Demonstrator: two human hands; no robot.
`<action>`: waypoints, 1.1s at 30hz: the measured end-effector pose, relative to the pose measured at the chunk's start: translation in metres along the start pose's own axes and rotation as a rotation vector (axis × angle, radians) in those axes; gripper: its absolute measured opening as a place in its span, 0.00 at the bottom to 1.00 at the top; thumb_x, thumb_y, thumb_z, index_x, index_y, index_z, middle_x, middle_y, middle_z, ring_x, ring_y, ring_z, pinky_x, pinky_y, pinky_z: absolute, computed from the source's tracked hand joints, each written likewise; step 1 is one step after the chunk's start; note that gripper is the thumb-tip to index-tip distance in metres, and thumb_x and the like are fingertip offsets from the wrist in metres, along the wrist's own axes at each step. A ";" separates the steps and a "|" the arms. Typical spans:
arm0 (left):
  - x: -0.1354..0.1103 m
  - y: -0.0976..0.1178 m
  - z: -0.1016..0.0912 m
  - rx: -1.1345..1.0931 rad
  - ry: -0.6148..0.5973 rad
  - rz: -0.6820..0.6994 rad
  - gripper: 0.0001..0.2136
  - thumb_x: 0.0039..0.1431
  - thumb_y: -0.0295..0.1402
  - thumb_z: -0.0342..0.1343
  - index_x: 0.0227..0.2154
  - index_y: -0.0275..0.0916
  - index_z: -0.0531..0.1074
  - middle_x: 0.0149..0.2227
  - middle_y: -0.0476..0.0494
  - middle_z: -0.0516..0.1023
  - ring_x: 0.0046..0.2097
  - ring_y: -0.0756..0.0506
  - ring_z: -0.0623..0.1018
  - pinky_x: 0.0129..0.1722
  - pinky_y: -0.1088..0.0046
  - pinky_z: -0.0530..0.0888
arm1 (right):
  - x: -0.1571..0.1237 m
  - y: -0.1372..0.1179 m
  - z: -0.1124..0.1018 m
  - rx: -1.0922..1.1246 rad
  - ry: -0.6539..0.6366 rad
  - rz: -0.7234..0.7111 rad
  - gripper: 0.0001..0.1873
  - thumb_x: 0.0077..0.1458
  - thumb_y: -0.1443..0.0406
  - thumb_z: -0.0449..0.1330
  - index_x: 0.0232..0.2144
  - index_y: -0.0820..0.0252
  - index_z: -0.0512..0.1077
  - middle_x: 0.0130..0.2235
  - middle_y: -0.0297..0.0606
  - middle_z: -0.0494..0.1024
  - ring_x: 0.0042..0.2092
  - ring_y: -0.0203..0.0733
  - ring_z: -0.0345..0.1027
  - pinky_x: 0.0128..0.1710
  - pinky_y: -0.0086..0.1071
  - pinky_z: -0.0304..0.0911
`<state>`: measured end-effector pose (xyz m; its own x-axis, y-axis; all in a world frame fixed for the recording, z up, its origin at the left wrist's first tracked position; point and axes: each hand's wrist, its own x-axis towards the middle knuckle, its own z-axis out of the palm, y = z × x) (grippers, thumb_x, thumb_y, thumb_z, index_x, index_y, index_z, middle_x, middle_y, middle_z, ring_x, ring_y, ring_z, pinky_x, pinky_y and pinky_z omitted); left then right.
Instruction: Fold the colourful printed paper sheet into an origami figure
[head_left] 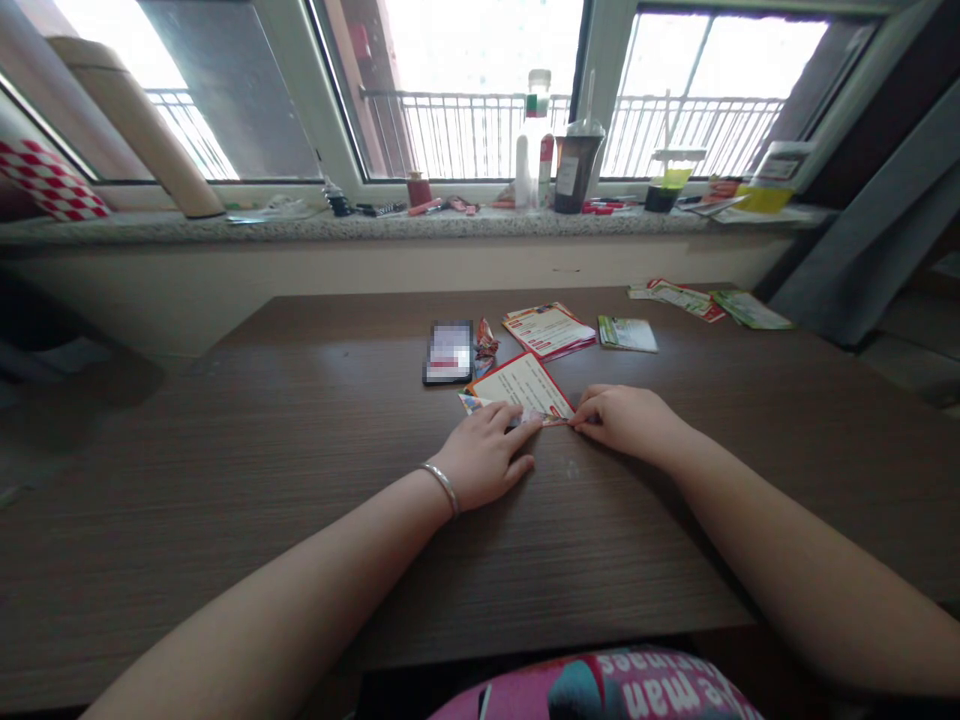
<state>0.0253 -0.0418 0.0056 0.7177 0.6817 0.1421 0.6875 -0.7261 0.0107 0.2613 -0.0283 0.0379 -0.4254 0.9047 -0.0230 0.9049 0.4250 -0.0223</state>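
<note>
A printed sheet of paper [519,382] with a red border and lines of text lies on the table, its near edge folded up to show a coloured strip. Across the left part of that fold, my left hand [486,458] rests flat with its fingers apart, a silver bangle at the wrist. My right hand [628,420] pinches the sheet's right corner between thumb and fingers. Just beyond the sheet lies a folded red and orange paper piece [486,342], next to a phone [450,352] with a blurred screen. A stack of similar red-edged sheets [551,328] sits behind.
A small green and white paper stack [628,335] lies to the right, with more printed papers [752,310] at the table's far right corner. Behind the brown table [262,450], the windowsill [450,226] holds bottles, a dark lidded cup [574,172] and a tall tan tube [142,130].
</note>
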 end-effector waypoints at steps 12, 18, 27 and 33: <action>-0.001 0.000 0.003 -0.008 0.011 -0.009 0.23 0.63 0.44 0.45 0.59 0.43 0.58 0.59 0.39 0.62 0.59 0.40 0.62 0.60 0.59 0.57 | -0.001 0.005 -0.007 -0.040 -0.079 0.120 0.11 0.52 0.60 0.55 0.32 0.47 0.79 0.37 0.34 0.80 0.37 0.43 0.72 0.31 0.30 0.61; -0.001 -0.001 0.006 -0.008 0.014 -0.014 0.23 0.63 0.44 0.44 0.59 0.43 0.57 0.58 0.39 0.62 0.59 0.40 0.62 0.60 0.59 0.57 | -0.001 0.015 -0.004 -0.043 -0.052 0.062 0.12 0.54 0.61 0.54 0.33 0.49 0.78 0.37 0.34 0.80 0.38 0.42 0.72 0.32 0.30 0.60; 0.000 0.000 0.005 0.008 0.037 -0.022 0.23 0.63 0.44 0.44 0.59 0.43 0.58 0.58 0.39 0.62 0.59 0.39 0.62 0.60 0.58 0.57 | 0.005 -0.006 0.012 0.133 0.210 -0.218 0.13 0.59 0.65 0.52 0.39 0.58 0.76 0.40 0.39 0.78 0.42 0.40 0.69 0.45 0.31 0.61; 0.002 0.000 0.002 0.003 0.032 -0.008 0.23 0.63 0.43 0.45 0.59 0.42 0.59 0.58 0.38 0.63 0.59 0.39 0.62 0.60 0.58 0.58 | 0.006 -0.014 0.015 0.100 0.155 -0.268 0.14 0.59 0.65 0.52 0.42 0.57 0.76 0.40 0.40 0.77 0.43 0.42 0.69 0.46 0.34 0.61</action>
<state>0.0267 -0.0405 0.0037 0.7080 0.6846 0.1733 0.6939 -0.7200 0.0094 0.2458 -0.0295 0.0234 -0.6349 0.7581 0.1488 0.7522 0.6505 -0.1049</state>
